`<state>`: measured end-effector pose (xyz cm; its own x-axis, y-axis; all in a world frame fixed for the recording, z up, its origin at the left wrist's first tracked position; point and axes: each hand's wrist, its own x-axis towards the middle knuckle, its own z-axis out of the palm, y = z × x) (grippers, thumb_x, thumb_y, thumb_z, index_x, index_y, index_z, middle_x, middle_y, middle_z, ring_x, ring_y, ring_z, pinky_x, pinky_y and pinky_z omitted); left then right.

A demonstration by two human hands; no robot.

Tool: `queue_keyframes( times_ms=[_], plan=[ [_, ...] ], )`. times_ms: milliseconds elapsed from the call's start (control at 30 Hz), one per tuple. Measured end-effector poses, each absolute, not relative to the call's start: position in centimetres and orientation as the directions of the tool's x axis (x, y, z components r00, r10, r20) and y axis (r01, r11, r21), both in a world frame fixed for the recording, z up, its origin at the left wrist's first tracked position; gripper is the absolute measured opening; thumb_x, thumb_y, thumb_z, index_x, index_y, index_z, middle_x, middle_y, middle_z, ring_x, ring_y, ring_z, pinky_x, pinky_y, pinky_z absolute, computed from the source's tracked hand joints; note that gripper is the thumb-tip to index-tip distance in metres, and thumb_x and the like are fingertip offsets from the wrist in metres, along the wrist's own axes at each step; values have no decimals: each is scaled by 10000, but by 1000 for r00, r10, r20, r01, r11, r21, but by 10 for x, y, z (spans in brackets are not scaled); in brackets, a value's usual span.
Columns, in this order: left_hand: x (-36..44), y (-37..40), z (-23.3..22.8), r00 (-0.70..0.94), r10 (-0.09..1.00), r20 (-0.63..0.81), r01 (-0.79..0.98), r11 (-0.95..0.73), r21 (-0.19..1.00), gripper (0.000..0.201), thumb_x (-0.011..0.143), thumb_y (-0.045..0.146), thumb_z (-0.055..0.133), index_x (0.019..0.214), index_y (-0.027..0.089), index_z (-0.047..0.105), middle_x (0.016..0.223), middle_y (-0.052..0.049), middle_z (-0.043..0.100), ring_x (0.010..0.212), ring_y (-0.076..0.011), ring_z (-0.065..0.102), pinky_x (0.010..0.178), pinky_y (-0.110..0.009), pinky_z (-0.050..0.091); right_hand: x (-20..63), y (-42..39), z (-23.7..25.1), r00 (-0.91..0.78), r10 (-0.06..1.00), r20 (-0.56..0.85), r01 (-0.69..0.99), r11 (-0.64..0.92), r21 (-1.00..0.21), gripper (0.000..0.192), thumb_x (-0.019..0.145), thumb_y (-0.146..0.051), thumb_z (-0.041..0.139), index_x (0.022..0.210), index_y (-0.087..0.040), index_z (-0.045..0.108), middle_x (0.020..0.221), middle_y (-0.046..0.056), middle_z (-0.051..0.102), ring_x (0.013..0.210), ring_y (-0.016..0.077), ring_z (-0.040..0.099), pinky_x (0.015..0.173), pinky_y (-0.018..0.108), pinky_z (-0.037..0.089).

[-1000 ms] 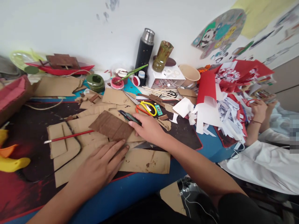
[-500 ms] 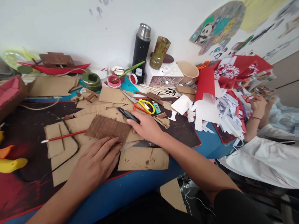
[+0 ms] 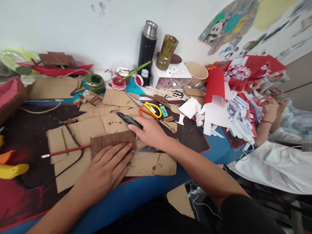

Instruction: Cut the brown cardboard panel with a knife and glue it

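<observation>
My left hand lies flat, fingers stretched out, on a brown-painted piece of cardboard. Just above its right end, my right hand is closed around a dark green utility knife, whose tip points up and to the left. Under the brown piece are plain cardboard sheets, and a red pencil sticks out to its left. A paint-spotted cardboard strip lies at the table's front edge. Scissors with yellow and orange handles rest beyond the knife.
Paint jars, a black flask and a white box stand along the wall. A red model boat sits at the back left. On the right, a co-worker's hands are beside a heap of paper strips.
The brown cardboard piece has turned so its edges lie straighter, and my left hand has shifted slightly right with it. The knife in my right hand has moved a little left.
</observation>
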<state>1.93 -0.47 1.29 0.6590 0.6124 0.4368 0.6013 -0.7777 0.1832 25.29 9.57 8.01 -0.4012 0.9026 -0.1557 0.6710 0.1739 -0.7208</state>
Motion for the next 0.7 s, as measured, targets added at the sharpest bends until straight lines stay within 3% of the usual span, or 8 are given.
queue_keyframes(
  times_ms=[167, 300, 467, 600, 700],
  plan=[
    [17, -1, 14, 664, 607, 437, 622, -773, 128, 446, 1079, 117, 557, 1486, 175, 729, 1489, -140, 797, 1366, -333, 723, 1157, -505, 518, 271, 94, 80, -430, 900, -78, 710, 283, -645, 264, 1142, -344, 657, 1341, -200, 753, 1185, 84, 814, 1063, 235, 714, 909, 333, 477],
    [17, 0, 18, 635, 612, 471, 661, -746, 78, 385, 1064, 123, 615, 1431, 127, 731, 1488, -170, 790, 1347, -357, 721, 1120, -508, 526, 286, 90, 88, -513, 845, -153, 731, 337, -593, 252, 1143, -346, 656, 1317, -192, 755, 1162, 85, 822, 1033, 239, 716, 873, 330, 457],
    [20, 0, 18, 630, 611, 479, 663, -745, 79, 441, 1092, 191, 611, 1526, 157, 683, 1507, -168, 778, 1386, -338, 701, 1141, -488, 513, 297, 83, 101, -567, 786, -248, 742, 356, -569, 262, 1153, -380, 647, 1279, -179, 756, 1206, 107, 836, 1073, 260, 734, 880, 343, 460],
    [22, 1, 16, 628, 628, 460, 669, -737, 94, 440, 1106, 202, 583, 1536, 193, 679, 1488, -150, 792, 1357, -325, 719, 1118, -494, 532, 300, 79, 106, -574, 768, -283, 778, 405, -480, 307, 1162, -366, 630, 1383, -185, 741, 1320, 134, 826, 1161, 284, 752, 928, 369, 495],
    [21, 2, 14, 623, 636, 456, 665, -737, 121, 436, 1108, 204, 577, 1530, 211, 687, 1492, -131, 794, 1360, -324, 725, 1121, -496, 546, 300, 77, 109, -560, 765, -319, 815, 439, -379, 336, 1160, -334, 617, 1448, -202, 727, 1313, 137, 834, 1097, 283, 772, 880, 370, 513]
  ],
)
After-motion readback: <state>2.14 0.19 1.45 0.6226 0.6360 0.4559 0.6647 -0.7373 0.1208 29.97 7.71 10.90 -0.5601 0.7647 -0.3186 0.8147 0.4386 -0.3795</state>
